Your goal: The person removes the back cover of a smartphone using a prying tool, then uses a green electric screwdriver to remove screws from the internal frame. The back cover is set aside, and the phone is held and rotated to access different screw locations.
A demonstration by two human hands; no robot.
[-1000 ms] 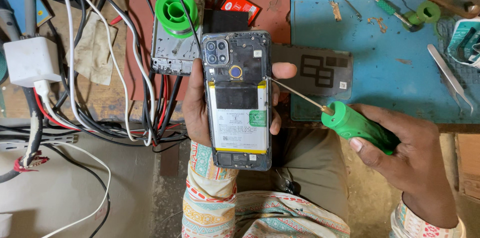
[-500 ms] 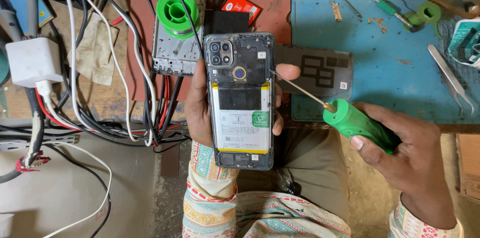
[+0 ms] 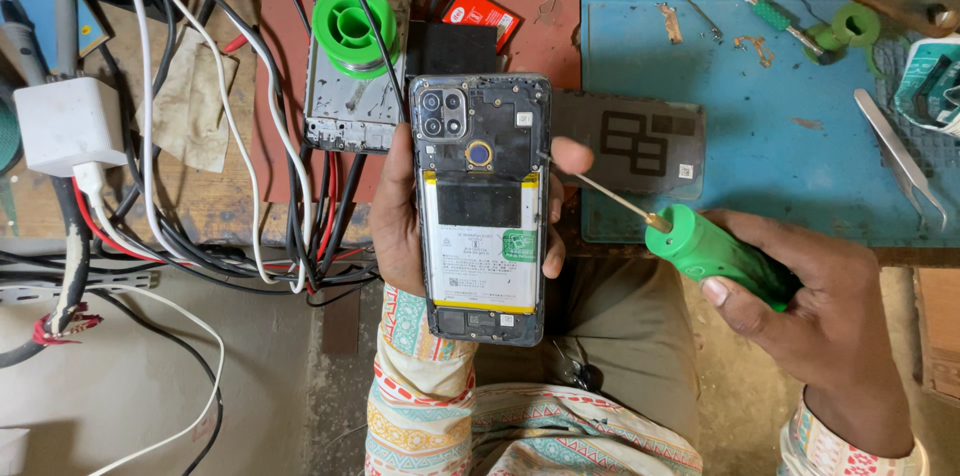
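Head view: dark smartphone with its back cover off (image 3: 482,208) stands lengthwise just below the desk's near edge, gripped by the left hand (image 3: 400,221). Green-handled screwdriver (image 3: 715,254), clasped in the right hand (image 3: 825,321), slants in from the right, tip at the phone's upper right edge (beside the thumb (image 3: 570,156)), above the blue mat (image 3: 750,116).

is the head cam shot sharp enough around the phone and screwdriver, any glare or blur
Head view: the opened phone in the left hand is sharp, lit evenly and softly, with no strong glare on its battery; the green screwdriver in the right hand is crisp too, its thin shaft a little bright; shadows are faint; the frame's edges look slightly stretched.
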